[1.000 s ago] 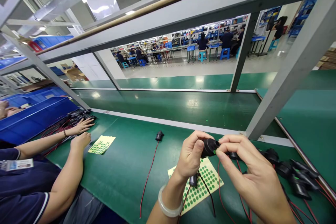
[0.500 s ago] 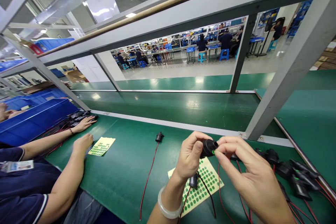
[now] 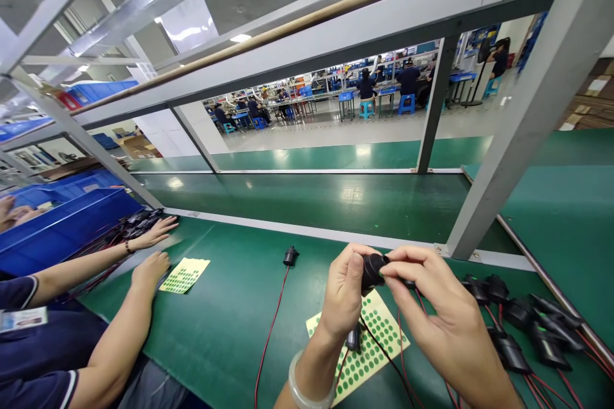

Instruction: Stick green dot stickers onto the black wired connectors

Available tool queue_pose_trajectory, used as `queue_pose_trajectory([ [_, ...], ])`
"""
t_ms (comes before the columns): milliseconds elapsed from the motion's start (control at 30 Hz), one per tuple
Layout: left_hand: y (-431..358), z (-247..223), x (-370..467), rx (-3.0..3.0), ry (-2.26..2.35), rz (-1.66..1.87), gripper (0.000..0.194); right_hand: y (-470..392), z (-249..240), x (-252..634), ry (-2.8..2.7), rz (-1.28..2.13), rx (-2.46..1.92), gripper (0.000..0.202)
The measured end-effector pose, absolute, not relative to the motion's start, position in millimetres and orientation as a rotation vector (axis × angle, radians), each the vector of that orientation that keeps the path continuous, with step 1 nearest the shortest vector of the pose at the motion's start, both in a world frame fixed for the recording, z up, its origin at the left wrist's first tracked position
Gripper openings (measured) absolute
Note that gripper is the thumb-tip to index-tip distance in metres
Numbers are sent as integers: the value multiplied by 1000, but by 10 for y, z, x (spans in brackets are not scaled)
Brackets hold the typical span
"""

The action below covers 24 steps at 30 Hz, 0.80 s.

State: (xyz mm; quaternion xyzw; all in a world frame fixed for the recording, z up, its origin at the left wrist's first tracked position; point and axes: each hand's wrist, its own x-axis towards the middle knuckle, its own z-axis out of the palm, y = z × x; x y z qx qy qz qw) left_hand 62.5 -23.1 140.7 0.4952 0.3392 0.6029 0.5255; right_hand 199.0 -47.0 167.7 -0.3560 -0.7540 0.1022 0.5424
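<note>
My left hand (image 3: 346, 284) is closed around a black cylindrical connector (image 3: 371, 270), held above the bench. My right hand (image 3: 434, 319) pinches at the connector's open end; a speck of green at its fingertips looks like a small round sticker (image 3: 382, 272). Below them lies a pale yellow sheet of green dot stickers (image 3: 369, 348), partly hidden by my left wrist. A second black connector (image 3: 354, 337) rests on that sheet, its wires running toward me. Further left, a single wired connector (image 3: 290, 256) lies on the green bench.
Several black connectors (image 3: 520, 313) with red and black wires are heaped on the right. A metal post (image 3: 499, 160) rises behind them. At left, a co-worker's arms (image 3: 127, 313) rest near another sticker sheet (image 3: 185, 275), a connector pile (image 3: 139, 222) and a blue bin (image 3: 62, 227).
Both my hands and the held connector have shifted slightly left, and the right fingertips press closer over its end. The co-worker's far hand has lifted its fingers a little.
</note>
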Motion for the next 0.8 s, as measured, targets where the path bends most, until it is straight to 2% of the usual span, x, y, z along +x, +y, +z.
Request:
queue_pose_trajectory([
  [233, -296, 1528, 622, 902, 803, 1546, 51, -446, 1612, 1962, -1814, 113, -806, 18],
  [567, -336, 1540, 608, 965, 802, 1586, 49, -506, 1618, 1884, -1823, 86, -731, 27],
  [800, -369, 1561, 583, 1023, 779, 1620, 48, -519, 1625, 1887, -1804, 236, -672, 21],
])
